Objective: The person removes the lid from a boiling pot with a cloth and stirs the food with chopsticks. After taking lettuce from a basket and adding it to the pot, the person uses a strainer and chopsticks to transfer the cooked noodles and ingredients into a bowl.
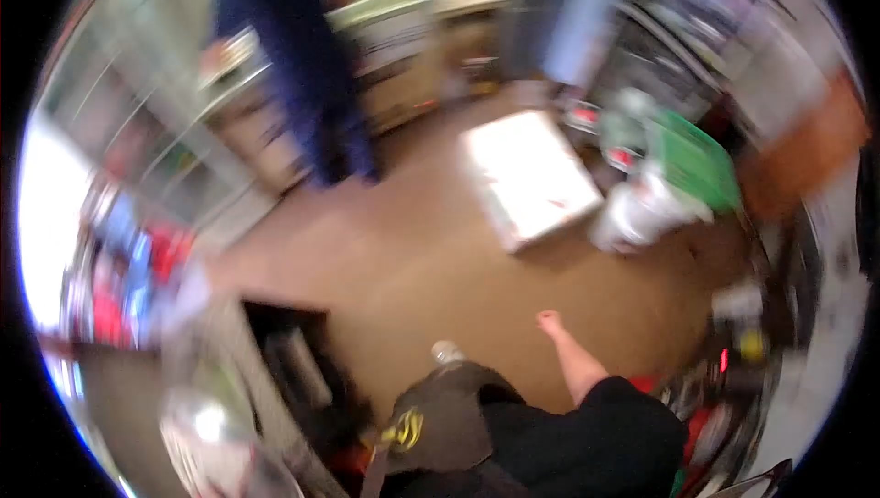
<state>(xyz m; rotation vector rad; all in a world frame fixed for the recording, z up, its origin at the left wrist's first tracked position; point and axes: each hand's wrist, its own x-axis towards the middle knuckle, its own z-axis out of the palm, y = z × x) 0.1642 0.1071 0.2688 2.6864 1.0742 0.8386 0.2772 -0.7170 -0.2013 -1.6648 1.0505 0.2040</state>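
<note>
My right hand [548,322] hangs in front of me over the brown floor, at the end of a bare forearm. Blur softens it, but the fingers look curled in, and no object shows in them. Nothing touches this hand; the nearest thing is a white box-like slab [532,177] on the floor farther ahead. My left hand is out of the picture. Below, I see my black shirt, a dark apron [435,420] with a yellow mark, and the tip of one shoe [446,352].
A person in dark blue clothes [307,58] stands at a counter [252,127] ahead on the left. White buckets [632,214] and a green crate [697,163] stand right of the slab. A grey-edged unit [275,388] is close on my left; blurred clutter [724,360] lies right.
</note>
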